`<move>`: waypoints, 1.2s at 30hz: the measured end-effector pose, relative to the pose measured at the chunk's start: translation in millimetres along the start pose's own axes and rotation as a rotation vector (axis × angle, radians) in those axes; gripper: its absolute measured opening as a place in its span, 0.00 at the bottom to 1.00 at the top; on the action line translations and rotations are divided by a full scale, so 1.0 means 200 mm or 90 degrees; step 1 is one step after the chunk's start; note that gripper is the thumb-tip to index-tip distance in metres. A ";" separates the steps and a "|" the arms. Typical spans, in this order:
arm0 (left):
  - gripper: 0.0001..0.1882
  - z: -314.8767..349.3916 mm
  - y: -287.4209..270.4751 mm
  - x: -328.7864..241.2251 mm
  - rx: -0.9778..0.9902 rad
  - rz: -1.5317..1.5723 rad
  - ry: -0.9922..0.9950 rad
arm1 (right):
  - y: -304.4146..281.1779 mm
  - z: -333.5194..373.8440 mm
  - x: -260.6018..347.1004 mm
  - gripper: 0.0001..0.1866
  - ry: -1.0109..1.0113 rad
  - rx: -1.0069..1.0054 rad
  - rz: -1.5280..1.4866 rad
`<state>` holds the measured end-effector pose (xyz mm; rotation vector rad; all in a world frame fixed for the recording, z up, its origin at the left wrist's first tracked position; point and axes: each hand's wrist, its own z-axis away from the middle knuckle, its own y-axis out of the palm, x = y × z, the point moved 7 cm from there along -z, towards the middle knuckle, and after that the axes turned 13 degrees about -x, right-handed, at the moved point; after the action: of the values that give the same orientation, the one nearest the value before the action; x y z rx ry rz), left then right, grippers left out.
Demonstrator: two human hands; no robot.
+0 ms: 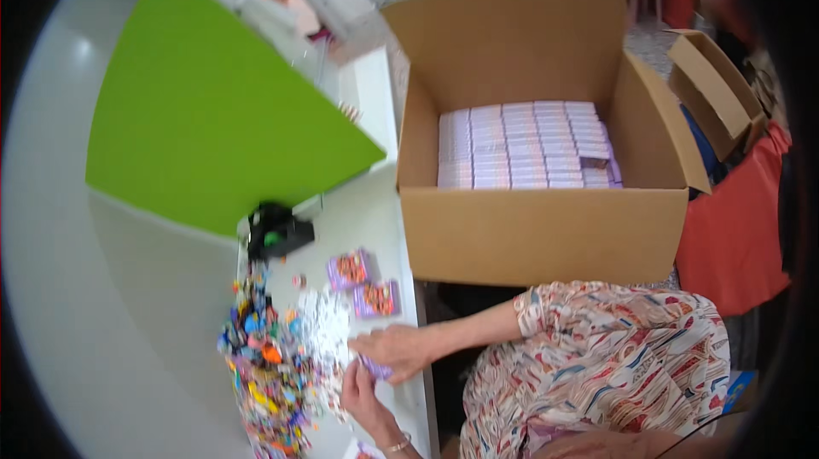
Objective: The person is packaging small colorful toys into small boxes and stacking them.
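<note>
My right hand (394, 348) reaches from a patterned sleeve over the white table (367, 212) and pinches a small purple packet (375, 368). Just below it, my left hand (361, 392), with a bracelet at the wrist, has its fingers curled up against the same packet. Both hands sit at the edge of a heap of small colourful pieces (264, 369), beside a patch of whitish pieces (326, 322). Two square purple packets (348, 270) (377, 299) lie flat just above the hands.
A large open cardboard box (546, 233) holds neat rows of pale purple small boxes (520, 148). A black object (277, 230) sits on the table near a green panel (205, 109). More cardboard boxes (712, 92) and a red bag (734, 229) stand on the right.
</note>
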<state>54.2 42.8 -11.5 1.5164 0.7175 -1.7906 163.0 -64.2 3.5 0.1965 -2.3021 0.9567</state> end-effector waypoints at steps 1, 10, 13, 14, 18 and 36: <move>0.20 -0.02 -0.01 -0.05 0.001 -0.087 0.098 | 0.10 0.00 0.07 0.48 -0.008 0.021 -0.040; 0.15 0.03 -0.09 -0.01 -0.036 -0.125 0.087 | 0.11 0.06 0.12 0.45 -0.019 -0.006 -0.053; 0.14 0.04 -0.14 0.03 -0.058 -0.123 0.137 | 0.15 0.07 0.15 0.45 -0.016 0.051 -0.062; 0.13 0.04 -0.16 0.04 -0.075 -0.145 0.181 | 0.15 0.07 0.16 0.45 -0.029 0.057 -0.071; 0.14 0.12 -0.07 -0.02 -0.060 -0.365 0.305 | 0.15 0.10 0.12 0.45 -0.048 0.046 -0.059; 0.16 0.09 -0.10 -0.01 -0.004 -0.365 0.257 | 0.16 0.12 0.12 0.43 -0.084 0.047 -0.077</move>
<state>28.4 41.3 -6.6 1.8150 1.4754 -1.8771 120.1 -56.0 -13.1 0.4377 -2.3454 0.9928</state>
